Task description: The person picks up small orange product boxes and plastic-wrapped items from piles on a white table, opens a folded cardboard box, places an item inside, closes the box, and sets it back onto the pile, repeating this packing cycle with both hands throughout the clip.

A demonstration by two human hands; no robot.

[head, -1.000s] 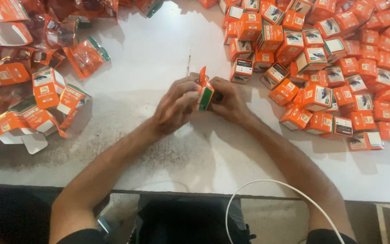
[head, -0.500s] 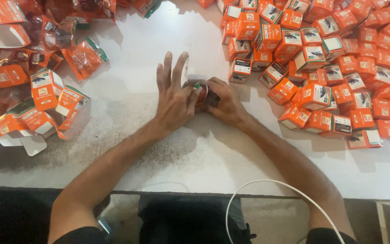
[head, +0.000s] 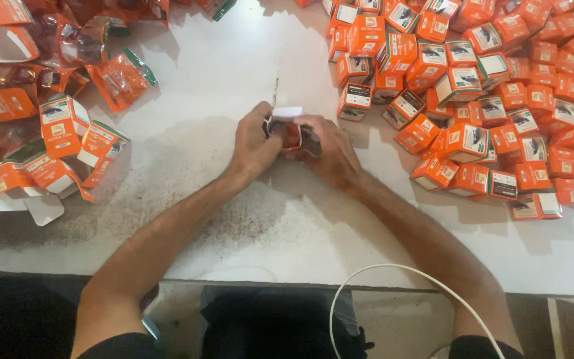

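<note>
A small orange carton [head: 292, 130] with a white open flap sits between both my hands at the middle of the white table [head: 220, 86]. My left hand [head: 255, 141] grips its left side with curled fingers. My right hand [head: 330, 151] holds its right side, fingers wrapped over it. The carton's lower part is hidden by my fingers.
A big heap of closed orange cartons [head: 486, 86] fills the right half of the table. Unfolded empty cartons and plastic-wrapped parts [head: 54, 126] lie at the left. A white cable [head: 393, 269] loops over the table's front edge.
My left hand, spread flat over the carton half a second ago, has curled shut on its left side. The carton's white flap now stands up.
</note>
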